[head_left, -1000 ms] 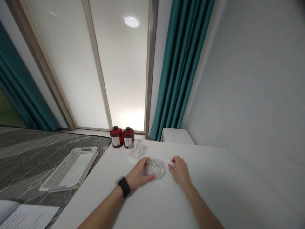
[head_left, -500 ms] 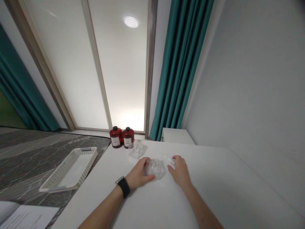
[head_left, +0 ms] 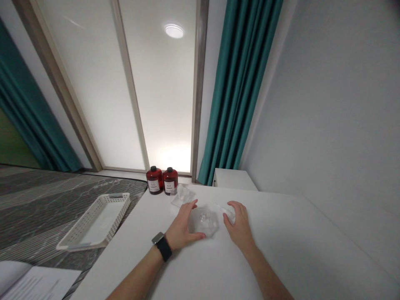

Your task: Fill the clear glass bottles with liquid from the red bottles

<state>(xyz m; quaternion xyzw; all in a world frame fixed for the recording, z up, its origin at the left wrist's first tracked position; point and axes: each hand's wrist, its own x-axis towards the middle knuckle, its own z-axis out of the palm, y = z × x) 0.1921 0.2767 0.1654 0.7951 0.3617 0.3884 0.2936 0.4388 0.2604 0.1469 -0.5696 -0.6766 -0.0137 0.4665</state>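
Observation:
A clear plastic or glass container (head_left: 208, 226) with a small round knob-like part in its middle rests on the white table (head_left: 200, 266). My left hand (head_left: 183, 227), with a dark-banded watch on its wrist, curves around the container's left side, thumb and fingers spread apart. On the right, my right hand (head_left: 240, 223) arches over a small transparent piece (head_left: 230, 215), its thumb and fingertips apart. That piece's exact kind is hard to make out. Behind my left hand lies another clear, crumpled-looking item (head_left: 183, 195) near the bottles.
Two red bottles (head_left: 154, 181) with black caps and white labels stand at the table's far left corner. Beyond the left edge are a white perforated basket (head_left: 115, 223) and an open booklet (head_left: 46, 285). A white cabinet (head_left: 236, 180) sits behind the table, near the green curtain.
The fingers of my left hand have spread away from the container. My right hand's fingers have opened around the small transparent piece. The view has shifted slightly.

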